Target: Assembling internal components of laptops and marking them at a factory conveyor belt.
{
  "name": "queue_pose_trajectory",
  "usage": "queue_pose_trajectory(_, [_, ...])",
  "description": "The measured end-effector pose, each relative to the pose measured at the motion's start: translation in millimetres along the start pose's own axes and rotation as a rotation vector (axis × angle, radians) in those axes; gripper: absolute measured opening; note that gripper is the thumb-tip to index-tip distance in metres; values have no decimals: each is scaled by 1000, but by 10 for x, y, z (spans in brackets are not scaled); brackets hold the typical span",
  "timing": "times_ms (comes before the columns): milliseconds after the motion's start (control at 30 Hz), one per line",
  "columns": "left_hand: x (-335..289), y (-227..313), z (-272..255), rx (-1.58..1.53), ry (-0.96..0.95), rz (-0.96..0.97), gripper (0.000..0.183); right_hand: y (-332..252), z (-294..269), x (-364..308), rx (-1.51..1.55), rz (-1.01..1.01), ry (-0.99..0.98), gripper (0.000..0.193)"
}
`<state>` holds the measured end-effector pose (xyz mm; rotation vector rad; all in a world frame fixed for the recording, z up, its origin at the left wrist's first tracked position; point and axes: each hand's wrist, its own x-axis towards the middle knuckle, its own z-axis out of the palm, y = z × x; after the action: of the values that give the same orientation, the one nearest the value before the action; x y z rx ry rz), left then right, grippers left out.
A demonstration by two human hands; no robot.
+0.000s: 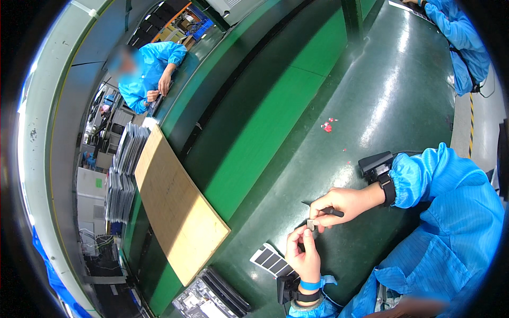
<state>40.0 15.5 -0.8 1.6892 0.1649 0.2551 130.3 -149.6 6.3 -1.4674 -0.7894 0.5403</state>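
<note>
My left hand (304, 255) is closed in a pinch, thumb and fingertips on a small grey flat piece (311, 224). Close above it, my right hand (339, 204) is closed around a slim black tool (333, 212), its thin dark end poking out past the fingers on the far side. The right fingertips also reach the grey piece, so the two hands meet at it. What kind of part it is cannot be made out. Beside the left wrist lies a white sheet with black rectangles (271, 259), partly hidden behind the hand.
A stack of dark-framed electronic parts (212, 297) stands at the near left. Behind it, a wooden board (177, 206) lies across the green belt (265, 146). Red scraps (327, 127) dot the dark green table. Two co-workers in blue sit at the far left and far right.
</note>
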Motion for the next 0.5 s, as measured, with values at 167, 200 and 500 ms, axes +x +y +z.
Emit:
queue_pose_trajectory(167, [-3,-35,-3,-42,-52,29,16,-19,-7,1,-11,38,-12,15])
queue_pose_trajectory(200, [-3,-46,-4,-41,-52,30,16,-24,-8,2,-11,38,-12,15])
queue_pose_trajectory(500, [-1,-20,2,-40,-40,22,17,-67,-3,1,-9,44,-13,19])
